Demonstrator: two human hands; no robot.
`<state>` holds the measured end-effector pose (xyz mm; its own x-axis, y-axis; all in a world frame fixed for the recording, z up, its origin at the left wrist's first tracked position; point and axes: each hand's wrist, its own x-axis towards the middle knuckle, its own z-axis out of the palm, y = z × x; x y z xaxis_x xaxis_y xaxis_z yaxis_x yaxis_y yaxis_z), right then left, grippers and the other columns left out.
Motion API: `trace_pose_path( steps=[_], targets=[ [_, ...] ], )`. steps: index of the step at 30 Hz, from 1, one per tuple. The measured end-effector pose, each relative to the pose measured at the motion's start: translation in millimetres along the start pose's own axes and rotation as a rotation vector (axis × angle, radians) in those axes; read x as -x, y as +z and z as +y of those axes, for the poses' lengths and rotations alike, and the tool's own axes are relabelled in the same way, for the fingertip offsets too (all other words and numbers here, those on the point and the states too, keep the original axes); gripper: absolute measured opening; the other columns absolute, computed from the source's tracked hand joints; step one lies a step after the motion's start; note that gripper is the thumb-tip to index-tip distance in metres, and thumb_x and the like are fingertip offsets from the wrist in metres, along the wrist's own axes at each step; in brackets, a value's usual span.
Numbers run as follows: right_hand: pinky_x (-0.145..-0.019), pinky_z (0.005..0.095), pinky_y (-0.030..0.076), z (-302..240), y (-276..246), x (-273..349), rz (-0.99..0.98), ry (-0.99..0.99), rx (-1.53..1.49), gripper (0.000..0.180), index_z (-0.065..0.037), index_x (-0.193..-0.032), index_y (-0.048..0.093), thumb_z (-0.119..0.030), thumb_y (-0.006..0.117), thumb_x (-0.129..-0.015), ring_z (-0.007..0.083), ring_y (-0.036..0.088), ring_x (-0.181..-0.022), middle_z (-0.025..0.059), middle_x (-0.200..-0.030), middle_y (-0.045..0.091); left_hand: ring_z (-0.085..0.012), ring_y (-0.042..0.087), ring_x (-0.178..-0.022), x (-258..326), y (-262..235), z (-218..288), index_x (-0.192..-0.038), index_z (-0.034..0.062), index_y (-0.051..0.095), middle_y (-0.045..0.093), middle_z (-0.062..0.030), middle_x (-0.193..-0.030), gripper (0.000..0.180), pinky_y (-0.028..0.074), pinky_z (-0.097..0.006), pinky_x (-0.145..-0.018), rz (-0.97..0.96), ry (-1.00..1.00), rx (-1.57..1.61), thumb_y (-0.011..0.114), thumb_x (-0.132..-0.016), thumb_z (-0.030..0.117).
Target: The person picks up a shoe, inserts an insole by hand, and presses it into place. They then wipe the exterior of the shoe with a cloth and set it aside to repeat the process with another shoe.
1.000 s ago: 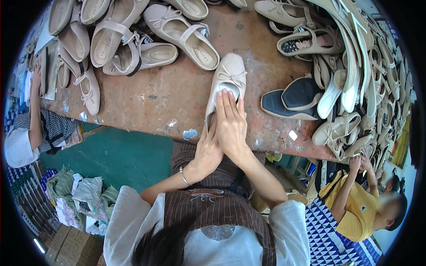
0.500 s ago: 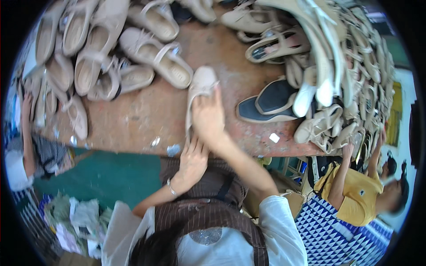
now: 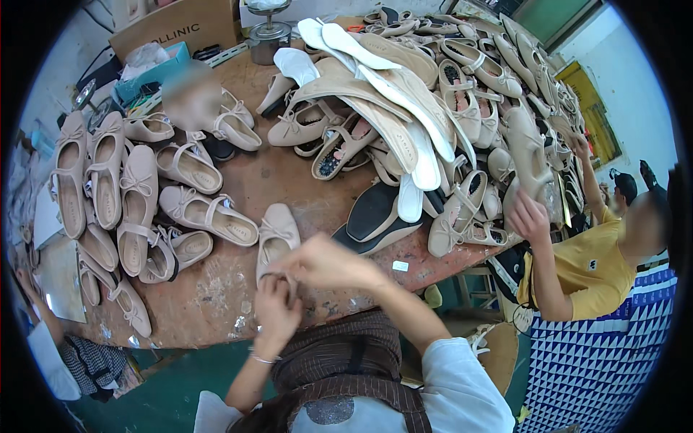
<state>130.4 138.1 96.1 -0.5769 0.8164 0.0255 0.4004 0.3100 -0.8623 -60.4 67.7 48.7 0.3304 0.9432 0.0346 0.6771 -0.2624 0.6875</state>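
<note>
A beige flat shoe (image 3: 279, 229) lies on the table in front of me with its toe pointing away. At its heel end, my left hand (image 3: 277, 312) is closed around the back of the shoe. My right hand (image 3: 328, 264) is over the shoe's opening, smeared by motion, its fingers close to those of the left. Whether the right fingers grip anything cannot be made out. To the left of the held shoe lies a beige strap shoe (image 3: 209, 215) with a bow. Dark insole-shaped pieces (image 3: 374, 213) rest to its right.
Beige shoes (image 3: 137, 184) stand in a group at the left of the worn table (image 3: 209, 307). A pile of white and beige insoles (image 3: 393, 108) lies over more shoes at the right. A co-worker in a yellow shirt (image 3: 588, 263) reaches to the pile. A cardboard box (image 3: 177, 32) stands behind.
The view has tilted up, showing more of the table's far side. My right hand has moved from the shoe's upper back toward its opening. My left hand is now closed at the heel.
</note>
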Motion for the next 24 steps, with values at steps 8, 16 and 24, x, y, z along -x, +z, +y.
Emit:
trace_pose_path(
  steps=[8, 16, 24],
  targets=[
    [-0.078, 0.0451, 0.050, 2.6, -149.6, -6.6, 0.976, 0.472, 0.968, 0.032, 0.002, -0.085, 0.070, -0.028, 0.061, -0.094, 0.0355, 0.063, -0.088, 0.0170, -0.092, 0.065, -0.0130, 0.057, -0.080, -59.5, -283.2, -53.4, -0.126, -0.0037, 0.059, 0.062, -0.0049, -0.095, 0.040, 0.047, -0.028, -0.075, 0.699, 0.170, -0.124, 0.062, -0.089, 0.009],
    [-0.081, 0.0476, 0.048, 29.6, -124.9, -26.0, 1.047, 0.476, 0.851, 0.040, 0.002, -0.105, 0.053, -0.026, 0.073, -0.085, 0.0379, 0.059, -0.095, 0.0214, -0.105, 0.055, -0.0334, 0.063, -0.103, -165.0, -213.3, -28.5, -0.117, 0.0038, 0.064, 0.067, -0.0159, -0.107, 0.035, 0.049, -0.038, -0.093, 0.788, 0.295, -0.492, 0.063, -0.082, 0.000],
    [-0.077, 0.0487, 0.051, 13.8, -130.5, -19.1, 1.052, 0.446, 0.634, 0.041, 0.004, -0.114, 0.051, -0.010, 0.074, -0.082, 0.0422, 0.065, -0.084, 0.0237, -0.093, 0.066, -0.0396, 0.063, -0.096, -245.4, 50.3, 54.3, -0.112, -0.0003, 0.067, 0.064, -0.0197, -0.105, 0.034, 0.053, -0.045, -0.082, 0.051, 0.289, -0.107, 0.071, -0.083, 0.017]
  ],
)
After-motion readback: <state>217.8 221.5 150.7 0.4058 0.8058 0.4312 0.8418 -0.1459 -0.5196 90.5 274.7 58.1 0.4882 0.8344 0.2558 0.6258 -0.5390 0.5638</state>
